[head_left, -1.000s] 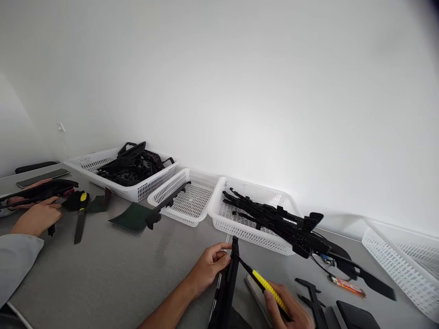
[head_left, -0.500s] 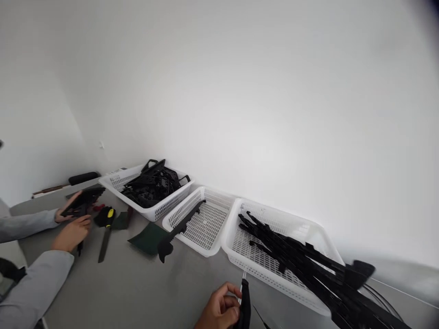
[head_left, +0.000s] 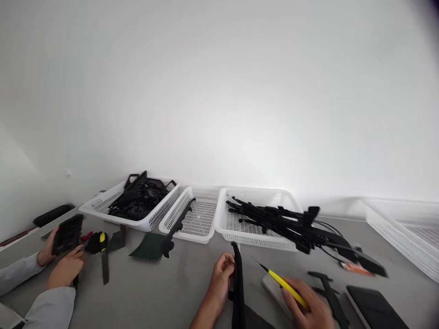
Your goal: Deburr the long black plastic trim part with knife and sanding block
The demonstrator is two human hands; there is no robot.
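My left hand [head_left: 220, 279] has its fingers closed on a long black plastic part [head_left: 238, 288], which stands roughly upright at the bottom centre. To its right, my right hand [head_left: 307, 305] grips a yellow tool [head_left: 287, 288] with a thin dark pointed tip. The tip points up and left, a short way from the black part. Beneath the tool lies a pale flat block [head_left: 274, 292], partly hidden by my right hand. A black bracket-like piece [head_left: 329, 294] and a dark rectangular object [head_left: 375, 307] lie on the table farther right.
White baskets hold black parts: a heap on the left [head_left: 146, 224], one long piece in the middle [head_left: 195, 237], long pieces overhanging the right one [head_left: 260, 241]. At left, another person's hands [head_left: 65, 270] hold a black part near a file [head_left: 104, 265] and green sheet [head_left: 147, 246].
The view has tilted down and turned right, bringing my right hand with the yellow tool fully into sight. More of the black part in my left hand shows. The other person's black part has tilted upright.
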